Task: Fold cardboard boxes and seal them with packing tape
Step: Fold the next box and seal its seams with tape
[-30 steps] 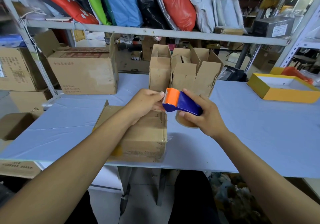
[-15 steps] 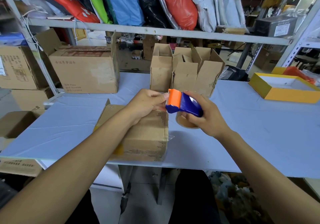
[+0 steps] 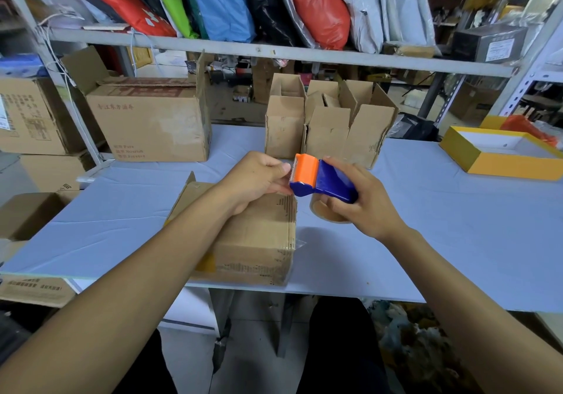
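A closed cardboard box point(image 3: 256, 241) lies on the pale blue table point(image 3: 441, 226) near its front edge, under my left forearm. My right hand point(image 3: 362, 204) grips a blue and orange tape dispenser point(image 3: 320, 180) holding a brown tape roll point(image 3: 327, 213), raised just above the box's far right corner. My left hand point(image 3: 256, 178) hovers over the box with curled fingers, its fingertips pinching at the dispenser's orange serrated end, apparently on the tape end; the clear tape itself cannot be made out.
Three small open cardboard boxes point(image 3: 329, 125) stand at the back centre of the table. A large open carton point(image 3: 152, 122) sits back left. A yellow tray-like box point(image 3: 505, 152) lies at the right. Metal shelving with coloured bags point(image 3: 274, 49) runs behind.
Both hands and the dispenser have stayed nearly in place above the box; the dispenser's orange end has tilted slightly and my left fingertips remain at it.
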